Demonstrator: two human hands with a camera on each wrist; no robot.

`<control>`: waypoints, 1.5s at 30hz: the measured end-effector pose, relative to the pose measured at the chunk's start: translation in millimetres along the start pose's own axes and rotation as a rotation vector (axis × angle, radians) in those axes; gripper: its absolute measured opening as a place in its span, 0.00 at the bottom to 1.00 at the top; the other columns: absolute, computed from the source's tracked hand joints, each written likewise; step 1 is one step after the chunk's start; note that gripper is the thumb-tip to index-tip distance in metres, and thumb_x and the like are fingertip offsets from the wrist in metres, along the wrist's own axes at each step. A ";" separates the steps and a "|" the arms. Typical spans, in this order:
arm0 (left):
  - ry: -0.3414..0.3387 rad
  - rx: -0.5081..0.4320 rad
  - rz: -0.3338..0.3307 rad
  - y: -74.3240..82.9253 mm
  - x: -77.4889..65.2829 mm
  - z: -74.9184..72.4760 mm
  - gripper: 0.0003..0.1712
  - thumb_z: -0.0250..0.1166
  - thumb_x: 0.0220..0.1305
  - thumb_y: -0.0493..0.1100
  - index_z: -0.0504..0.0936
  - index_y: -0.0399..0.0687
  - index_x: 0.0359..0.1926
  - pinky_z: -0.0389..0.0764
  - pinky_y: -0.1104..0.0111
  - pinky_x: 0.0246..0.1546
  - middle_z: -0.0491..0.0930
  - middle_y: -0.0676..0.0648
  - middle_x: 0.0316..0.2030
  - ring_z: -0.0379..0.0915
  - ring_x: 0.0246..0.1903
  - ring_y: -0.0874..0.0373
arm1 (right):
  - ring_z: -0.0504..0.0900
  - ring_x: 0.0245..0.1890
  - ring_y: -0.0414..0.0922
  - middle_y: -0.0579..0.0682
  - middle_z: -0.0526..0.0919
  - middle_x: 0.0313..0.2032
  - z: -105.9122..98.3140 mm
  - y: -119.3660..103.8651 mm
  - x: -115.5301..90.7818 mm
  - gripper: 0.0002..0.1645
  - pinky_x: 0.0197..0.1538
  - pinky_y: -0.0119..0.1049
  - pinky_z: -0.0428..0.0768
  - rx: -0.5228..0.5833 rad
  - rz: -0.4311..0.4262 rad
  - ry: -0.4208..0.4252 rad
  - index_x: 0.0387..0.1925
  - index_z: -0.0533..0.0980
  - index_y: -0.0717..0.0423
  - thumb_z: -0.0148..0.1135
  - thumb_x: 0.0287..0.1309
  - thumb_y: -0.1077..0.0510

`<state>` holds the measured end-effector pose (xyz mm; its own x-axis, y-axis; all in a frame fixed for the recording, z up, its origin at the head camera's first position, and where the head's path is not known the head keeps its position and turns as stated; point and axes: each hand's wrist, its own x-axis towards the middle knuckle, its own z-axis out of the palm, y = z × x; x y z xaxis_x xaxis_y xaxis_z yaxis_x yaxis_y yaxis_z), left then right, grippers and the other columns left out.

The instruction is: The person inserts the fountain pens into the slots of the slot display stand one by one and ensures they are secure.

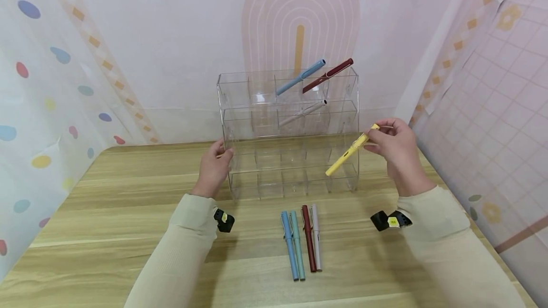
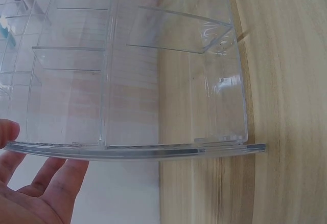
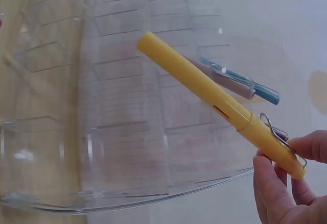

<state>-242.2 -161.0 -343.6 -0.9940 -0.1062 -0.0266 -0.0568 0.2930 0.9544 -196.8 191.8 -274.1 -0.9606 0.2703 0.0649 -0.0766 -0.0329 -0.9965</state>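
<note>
Pale sleeves [image 1: 167, 260] lie nearest, stretched forward over the wooden table [image 1: 128, 213]. Between the forearms, nearer than either hand, side by side: loose blue pen [image 1: 289, 245], teal pen [image 1: 298, 245], loose dark red pen [image 1: 309, 239], lilac pen [image 1: 317, 237]. Left hand [image 1: 214, 168]: thumb and fingers grip the clear rack [image 1: 269, 172] at its side panel, presumably to steady it. Right hand [image 1: 398, 149]: thumb and fingers pinch the yellow pen [image 1: 347, 154] near its clip end; the free end slants down, leftward of that hand, before the bottom tier. Contact with rack: cannot tell. Beyond and between the hands, racked blue pen [image 1: 301, 77] and racked dark red pen [image 1: 328, 75] lean in the top tier, pale pen [image 1: 303, 113] in the next. Step in hand, my judgement: bringing yellow to a compartment on the right hand's side. Next move calls for clearing the front edge, then lowering the free end in.
</note>
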 end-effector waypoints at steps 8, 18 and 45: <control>0.009 0.004 -0.004 -0.3 -0.4 -1.1 0.29 0.49 0.74 0.43 0.59 0.50 0.73 0.72 0.53 0.56 0.65 0.35 0.61 0.66 0.59 0.45 | 0.81 0.25 0.37 0.51 0.69 0.34 7.3 -16.2 11.7 0.14 0.30 0.27 0.81 0.212 -0.052 0.144 0.36 0.67 0.55 0.59 0.55 0.72; 0.004 -0.005 -0.006 0.0 -2.1 -0.6 0.30 0.49 0.74 0.43 0.58 0.50 0.74 0.72 0.52 0.57 0.65 0.35 0.62 0.65 0.60 0.45 | 0.83 0.28 0.38 0.52 0.70 0.36 14.3 -29.2 22.7 0.13 0.32 0.28 0.82 0.269 -0.156 0.227 0.36 0.67 0.55 0.61 0.56 0.70; 0.000 -0.008 0.009 0.1 -3.0 0.2 0.29 0.49 0.74 0.42 0.59 0.49 0.73 0.72 0.51 0.57 0.66 0.35 0.60 0.66 0.59 0.45 | 0.82 0.32 0.38 0.49 0.69 0.35 42.5 -18.4 51.8 0.15 0.34 0.27 0.81 0.320 -0.120 0.287 0.35 0.67 0.53 0.63 0.57 0.69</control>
<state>-239.3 -160.5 -343.5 -0.9944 -0.1037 -0.0177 -0.0469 0.2866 0.9569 -256.5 165.6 -250.1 -0.8301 0.5454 0.1164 -0.3049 -0.2691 -0.9136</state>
